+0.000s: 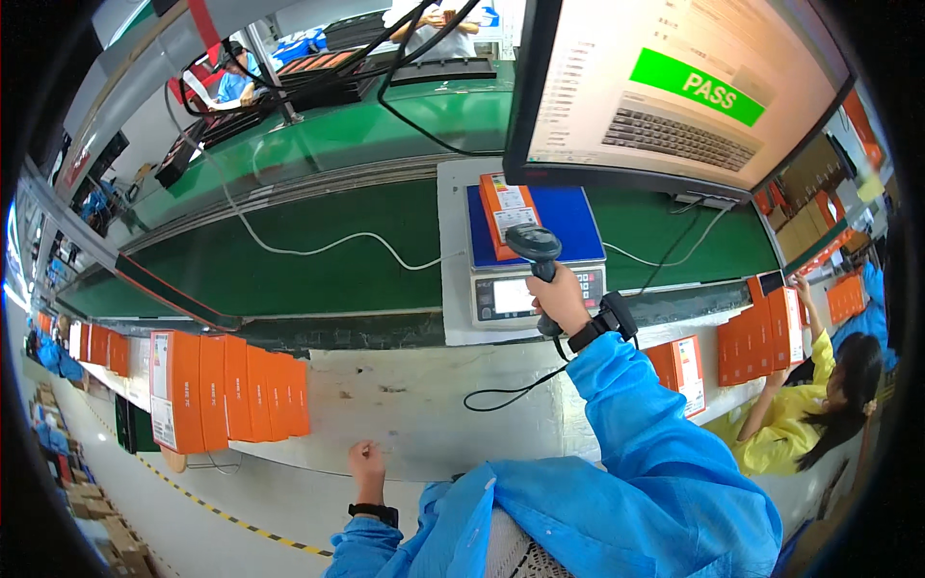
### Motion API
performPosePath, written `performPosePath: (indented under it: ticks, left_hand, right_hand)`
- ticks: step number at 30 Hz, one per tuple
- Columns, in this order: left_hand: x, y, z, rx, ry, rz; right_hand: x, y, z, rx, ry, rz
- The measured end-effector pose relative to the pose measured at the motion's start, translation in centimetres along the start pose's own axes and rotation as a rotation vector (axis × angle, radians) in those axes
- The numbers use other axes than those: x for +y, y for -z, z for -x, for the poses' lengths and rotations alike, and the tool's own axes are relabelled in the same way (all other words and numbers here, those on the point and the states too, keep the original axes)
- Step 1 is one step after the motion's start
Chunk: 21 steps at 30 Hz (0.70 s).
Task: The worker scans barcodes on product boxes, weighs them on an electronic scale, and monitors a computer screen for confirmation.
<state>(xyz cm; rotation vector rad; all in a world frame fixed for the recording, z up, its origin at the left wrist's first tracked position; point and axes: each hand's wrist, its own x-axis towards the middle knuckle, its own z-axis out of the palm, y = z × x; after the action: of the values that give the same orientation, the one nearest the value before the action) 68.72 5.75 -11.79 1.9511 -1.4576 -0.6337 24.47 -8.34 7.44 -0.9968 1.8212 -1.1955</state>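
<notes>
My right hand (557, 297) grips the handle of a dark handheld barcode scanner (536, 249), its head aimed at an orange box (505, 214) with a white label. That box lies on the blue platform of a weighing scale (568, 217). A black cable runs from the scanner down over the white worktable (414, 395). My left hand (366, 462) rests with curled fingers on the table's near edge, holding nothing. A row of upright orange boxes (226, 387) stands to the left of it. Both arms wear blue sleeves.
A large monitor (674, 87) hangs above the scale, showing a green banner. A green conveyor belt (308, 260) runs behind the table. More orange boxes (756, 332) stand at right, where a person in yellow (809, 405) handles them. Other workers are far behind.
</notes>
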Motion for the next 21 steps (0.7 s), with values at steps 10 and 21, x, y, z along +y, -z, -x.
performPosePath:
  ticks: [10, 21]
  left_hand:
    - [0.5, -2.1, -1.9, -0.026, -0.151, -0.014]
    - [13.9, 11.5, -9.7, 0.718, -0.696, -0.510]
  right_hand:
    - [2.5, 0.2, 3.3, 0.003, 0.080, 0.231]
    - [16.4, -4.5, 10.1, -0.200, -0.012, 0.361]
